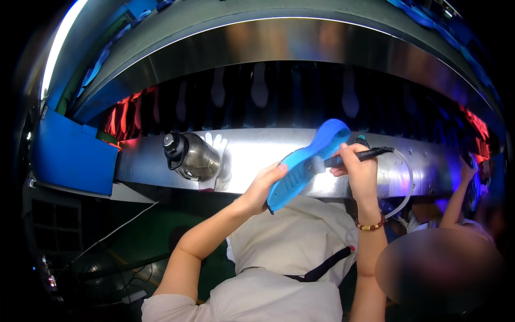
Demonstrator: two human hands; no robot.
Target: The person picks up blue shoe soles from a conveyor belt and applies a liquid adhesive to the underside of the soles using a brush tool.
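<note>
A blue shoe sole (292, 180) is held tilted above the metal ledge, its raised-rim inner side showing. My left hand (262, 187) grips its lower left edge, thumb on top and the other fingers mostly hidden. In my right hand (358, 169) is a black-handled brush (365, 155), pinched like a pen. The pale brush head (317, 164) is at the middle of the sole, slightly blurred, and seems to touch it. A clear hose (412, 182) loops down from the handle's back end.
On the steel ledge (257, 145) stand a dark-lidded bottle (198, 158) and, behind it, a white glove (219, 141). Sole shapes (259, 88) show in the dark opening beyond, red-lit at both ends. A blue box (75, 153) stands left; another person's arm (456, 196) reaches in at right.
</note>
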